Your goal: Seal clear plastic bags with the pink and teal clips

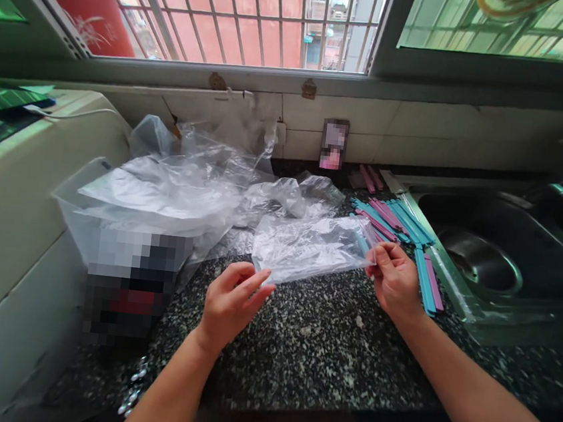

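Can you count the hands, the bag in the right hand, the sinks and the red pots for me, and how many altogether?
Hands: 2 (left hand, right hand)
Bag in the right hand: 1
Sink: 1
Red pot: 1
Total: 5

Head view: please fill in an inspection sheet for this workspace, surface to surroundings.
Surface: speckled dark countertop.
Things: clear plastic bag; blue and pink strips heaped beside the sink.
Clutter: crumpled plastic bags at left; pixelated item in front of them.
Hands: right hand pinches the clear plastic bag's right end; left hand loosely open by its near left corner, contact unclear.
Cables: white cable at far left.
Surroundings: barred window, tiled wall, red pot outside.
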Action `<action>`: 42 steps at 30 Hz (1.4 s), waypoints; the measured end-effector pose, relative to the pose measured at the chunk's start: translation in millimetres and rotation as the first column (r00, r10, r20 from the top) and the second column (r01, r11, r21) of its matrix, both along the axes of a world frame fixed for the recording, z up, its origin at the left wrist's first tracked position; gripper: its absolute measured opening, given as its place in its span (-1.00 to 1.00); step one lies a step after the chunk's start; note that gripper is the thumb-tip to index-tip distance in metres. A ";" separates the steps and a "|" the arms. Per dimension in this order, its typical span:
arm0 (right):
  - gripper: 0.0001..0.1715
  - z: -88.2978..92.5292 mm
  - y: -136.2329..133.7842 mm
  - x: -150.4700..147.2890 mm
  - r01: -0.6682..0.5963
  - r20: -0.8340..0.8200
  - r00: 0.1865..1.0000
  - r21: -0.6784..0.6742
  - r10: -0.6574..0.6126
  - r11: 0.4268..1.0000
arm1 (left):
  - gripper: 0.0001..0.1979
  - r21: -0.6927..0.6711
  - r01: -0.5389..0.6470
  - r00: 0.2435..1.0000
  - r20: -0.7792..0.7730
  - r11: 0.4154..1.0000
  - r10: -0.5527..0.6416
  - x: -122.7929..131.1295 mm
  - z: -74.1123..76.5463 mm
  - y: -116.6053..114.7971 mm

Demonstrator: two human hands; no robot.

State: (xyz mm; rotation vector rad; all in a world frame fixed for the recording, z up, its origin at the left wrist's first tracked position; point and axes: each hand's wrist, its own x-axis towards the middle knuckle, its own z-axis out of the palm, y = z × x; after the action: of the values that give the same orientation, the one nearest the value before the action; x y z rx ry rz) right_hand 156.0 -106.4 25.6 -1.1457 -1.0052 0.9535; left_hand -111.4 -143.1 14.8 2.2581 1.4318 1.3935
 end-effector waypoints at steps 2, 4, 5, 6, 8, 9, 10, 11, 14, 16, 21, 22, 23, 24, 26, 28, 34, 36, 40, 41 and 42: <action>-0.62 1.1 -0.4 -1.2 -0.007 -0.005 1.000 -0.006 0.007 1.000 | -0.84 0.114 -0.012 0.997 -0.072 0.993 0.020 -0.6 -0.8 -0.3; -0.62 2.5 -1.1 -2.5 -0.018 -0.013 1.000 -0.008 0.018 1.000 | -0.81 0.252 -0.022 0.993 -0.103 0.967 0.050 -1.6 -0.3 -2.0; -0.62 3.4 -1.7 -3.0 -0.025 -0.016 1.000 -0.005 0.025 1.000 | -0.80 0.324 -0.029 0.991 -0.115 0.946 0.070 -2.0 0.8 -3.1; -0.62 4.7 -2.8 -3.3 -0.033 -0.017 0.999 0.001 0.033 0.999 | -0.80 0.398 -0.038 0.988 -0.123 0.917 0.095 -2.1 2.6 -4.3; -0.62 8.2 -6.7 -3.1 -0.049 -0.013 0.999 0.024 0.049 0.999 | -0.84 0.543 -0.056 0.982 -0.120 0.838 0.144 -1.3 8.6 -7.0; -0.61 10.3 -9.6 -2.5 -0.056 -0.013 0.998 0.046 0.056 0.997 | -0.87 0.611 -0.064 0.980 -0.112 0.789 0.166 -0.4 12.7 -8.5; -0.60 12.4 -13.1 -1.7 -0.060 -0.012 0.998 0.081 0.061 0.995 | -0.88 0.665 -0.065 0.978 -0.107 0.744 0.181 0.8 17.3 -10.5; -0.56 14.4 -17.1 -0.7 -0.064 -0.004 0.998 0.127 0.065 0.990 | -0.89 0.697 -0.060 0.977 -0.107 0.715 0.186 2.3 22.0 -13.0; -0.36 18.3 -29.0 2.2 -0.047 0.100 0.995 0.268 0.020 0.962 | -0.89 0.620 -0.028 0.990 -0.091 0.784 0.107 8.3 35.1 -23.8; -0.25 19.1 -34.1 2.8 -0.047 0.191 0.982 0.299 -0.011 0.953 | -0.89 0.482 -0.046 0.999 0.037 0.875 0.032 13.0 42.3 -32.7; -0.30 16.0 -34.5 -0.9 -0.118 0.131 0.989 0.404 0.070 0.907 | -0.86 0.103 -0.142 0.858 0.508 0.985 0.070 24.1 65.2 -44.4; -0.34 14.7 -33.9 -1.9 -0.125 0.110 0.990 0.417 0.087 0.900 | -0.86 0.034 -0.128 0.809 0.582 0.991 0.085 26.0 70.6 -43.6; -0.39 13.4 -33.7 -2.7 -0.133 0.108 0.990 0.423 0.095 0.896 | -0.85 -0.029 -0.100 0.757 0.646 0.995 0.095 27.5 75.6 -41.9; -0.46 12.3 -33.8 -3.2 -0.144 0.126 0.987 0.429 0.099 0.892 | -0.85 -0.084 -0.062 0.706 0.701 0.995 0.103 28.8 79.7 -39.5; -0.53 11.7 -34.9 -3.2 -0.185 0.206 0.973 0.448 0.101 0.875 | -0.84 -0.161 0.019 0.625 0.772 0.987 0.114 30.2 83.4 -33.3; -0.54 13.6 -36.2 -2.3 -0.224 0.290 0.952 0.439 0.098 0.870 | -0.83 -0.209 0.063 0.584 0.800 0.976 0.134 29.9 79.7 -26.1; -0.55 21.5 -33.0 -1.2 -0.311 0.485 0.846 0.116 0.220 0.943 | -0.79 -0.333 0.064 0.659 0.722 0.941 0.211 23.9 48.0 -4.7; -0.50 21.8 -32.4 -3.8 -0.367 0.568 0.772 0.032 0.285 0.930 | -0.78 -0.360 0.019 0.706 0.666 0.933 0.243 22.5 40.5 1.2; -0.55 19.6 -36.9 -14.4 -0.379 0.814 0.533 -0.013 0.230 0.925 | -0.80 -0.416 -0.055 0.778 0.552 0.908 0.301 20.8 30.5 10.3; -0.58 18.1 -38.2 -17.4 -0.355 0.853 0.486 -0.008 0.192 0.935 | -0.80 -0.429 -0.078 0.793 0.521 0.900 0.317 20.1 28.2 12.1; -0.61 16.1 -39.0 -20.2 -0.335 0.874 0.455 -0.008 0.169 0.942 | -0.80 -0.439 -0.101 0.804 0.492 0.893 0.333 19.2 25.9 13.7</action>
State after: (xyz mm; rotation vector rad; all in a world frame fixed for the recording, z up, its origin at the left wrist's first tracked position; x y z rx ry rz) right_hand 135.9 -145.4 41.7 -1.3734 -2.1126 0.4235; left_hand -92.2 -129.4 40.7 1.3114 1.6026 1.4872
